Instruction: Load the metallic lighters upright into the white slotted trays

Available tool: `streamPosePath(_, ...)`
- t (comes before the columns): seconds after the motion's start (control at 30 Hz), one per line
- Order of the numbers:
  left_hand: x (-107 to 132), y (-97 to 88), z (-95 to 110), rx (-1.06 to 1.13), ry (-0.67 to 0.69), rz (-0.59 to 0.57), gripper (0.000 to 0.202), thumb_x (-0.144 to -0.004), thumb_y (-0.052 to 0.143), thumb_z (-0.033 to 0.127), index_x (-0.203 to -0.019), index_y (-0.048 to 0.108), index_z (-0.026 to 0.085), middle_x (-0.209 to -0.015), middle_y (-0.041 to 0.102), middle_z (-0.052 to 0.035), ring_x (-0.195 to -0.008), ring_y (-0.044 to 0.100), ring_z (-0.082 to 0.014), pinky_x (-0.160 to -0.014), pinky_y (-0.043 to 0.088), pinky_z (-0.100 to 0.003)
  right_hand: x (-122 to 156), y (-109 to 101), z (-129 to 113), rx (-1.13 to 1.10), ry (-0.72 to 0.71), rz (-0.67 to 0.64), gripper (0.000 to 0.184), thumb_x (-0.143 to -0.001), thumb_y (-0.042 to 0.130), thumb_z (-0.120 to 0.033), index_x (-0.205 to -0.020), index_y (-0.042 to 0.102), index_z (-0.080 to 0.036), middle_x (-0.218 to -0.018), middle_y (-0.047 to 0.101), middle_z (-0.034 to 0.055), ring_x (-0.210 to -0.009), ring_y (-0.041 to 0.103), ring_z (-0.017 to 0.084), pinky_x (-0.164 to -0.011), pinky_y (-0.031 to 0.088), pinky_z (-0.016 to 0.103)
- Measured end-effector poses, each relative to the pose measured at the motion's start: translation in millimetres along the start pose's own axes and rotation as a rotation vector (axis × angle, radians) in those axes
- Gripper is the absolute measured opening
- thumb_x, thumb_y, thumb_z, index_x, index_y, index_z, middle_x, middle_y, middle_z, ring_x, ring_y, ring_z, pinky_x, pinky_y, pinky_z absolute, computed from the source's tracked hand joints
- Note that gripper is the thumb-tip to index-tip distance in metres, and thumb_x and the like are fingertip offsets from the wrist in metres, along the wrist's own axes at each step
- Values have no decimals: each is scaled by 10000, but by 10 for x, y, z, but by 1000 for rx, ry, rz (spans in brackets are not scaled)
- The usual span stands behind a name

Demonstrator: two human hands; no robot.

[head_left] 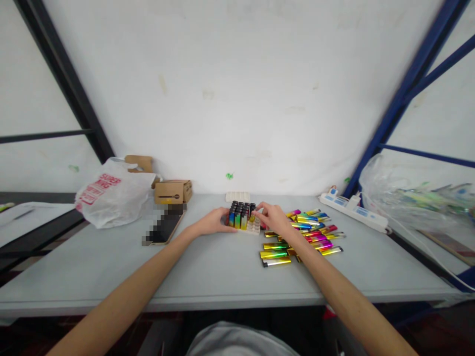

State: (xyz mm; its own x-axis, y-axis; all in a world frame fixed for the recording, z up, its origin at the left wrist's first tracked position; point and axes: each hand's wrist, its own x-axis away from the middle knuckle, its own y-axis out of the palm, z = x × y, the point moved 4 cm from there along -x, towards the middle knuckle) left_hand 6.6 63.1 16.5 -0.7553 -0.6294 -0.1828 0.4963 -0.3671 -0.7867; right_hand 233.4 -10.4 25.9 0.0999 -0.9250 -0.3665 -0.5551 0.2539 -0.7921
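A white slotted tray (pixel 254 227) sits mid-table with several shiny multicoloured lighters (pixel 240 213) standing upright in it. My left hand (pixel 213 221) rests against the tray's left side, fingers curled on it. My right hand (pixel 272 216) is at the tray's right edge, fingers pinched over a slot on something I cannot make out. To the right lies a loose heap of more metallic lighters (pixel 304 235) flat on the table.
A second white tray (pixel 237 196) lies by the wall. At the left are a phone (pixel 165 227), small cardboard boxes (pixel 172 192) and a white plastic bag (pixel 113 193). A power strip (pixel 352 211) and a clear bag (pixel 415 195) are at the right. Table's front edge (pixel 222 299) is near me.
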Motion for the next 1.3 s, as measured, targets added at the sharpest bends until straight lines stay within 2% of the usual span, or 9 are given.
streamPosePath(0.1,-1,0,-5,-15,-7,-1,590,-714,810,647,-1034,727,158,-851,708,-33,-773,635,-232,-679,460,-293,-4,-23,46,118,64,16,219,-927,717,-415,-862,687,-208,-726,742,41,-670,679,191,-626,433,261)
streamPosePath(0.23,-7,1,-10,-34,7,-3,615,-724,799,661,-1063,724,154,-874,708,-39,-777,625,-226,-674,449,-292,-11,-63,76,-38,-31,-50,177,-981,643,-350,-953,708,-188,-745,741,23,-661,669,162,-646,455,251)
streamPosePath(0.37,-11,6,-14,-17,7,-9,603,-732,802,653,-1062,721,155,-879,711,-35,-776,629,-223,-677,453,-290,-1,-117,203,38,-89,-10,215,-992,596,-244,-1136,720,-144,-997,747,103,-863,690,180,-853,504,288)
streamPosePath(0.5,-11,11,-14,-2,13,-11,605,-728,805,658,-1061,720,161,-893,716,-37,-790,641,-229,-693,468,-292,4,-7,342,199,-17,-72,256,-1011,571,-308,-1141,737,-162,-1044,723,129,-1065,652,231,-992,464,327)
streamPosePath(0.73,-8,4,1,-15,13,-5,589,-721,802,659,-1022,717,160,-866,697,-30,-775,621,-226,-681,452,-294,-13,-28,469,218,98,-116,361,-972,615,-248,-1313,636,-131,-1028,723,113,-996,670,221,-962,472,326)
streamPosePath(0.87,-4,-3,11,-20,-7,-4,599,-710,798,673,-1005,711,159,-862,686,-28,-787,612,-229,-686,453,-294,4,-135,526,203,118,-45,383,-953,621,-188,-1334,635,-151,-1176,681,142,-934,686,181,-944,479,299)
streamPosePath(1.0,1,-7,25,-21,-7,-4,573,-711,801,664,-982,712,167,-855,689,-27,-787,610,-229,-693,449,-296,29,-185,561,218,173,-54,378,-971,637,-315,-1306,624,-139,-990,738,116,-929,697,228,-870,487,318)
streamPosePath(1.13,1,-11,29,-17,-8,7,583,-702,809,661,-1002,717,170,-869,699,-31,-796,614,-235,-698,454,-302,67,-153,524,215,179,-147,523,-926,696,-467,-1340,607,-159,-838,757,78,-823,708,251,-768,487,321)
streamPosePath(1.3,3,-10,22,-21,-14,2,602,-697,803,679,-1002,716,167,-876,698,-37,-802,612,-238,-712,464,-307,53,-103,456,231,173,-120,333,-924,682,-317,-1213,687,-151,-938,784,117,-865,724,251,-772,499,309)
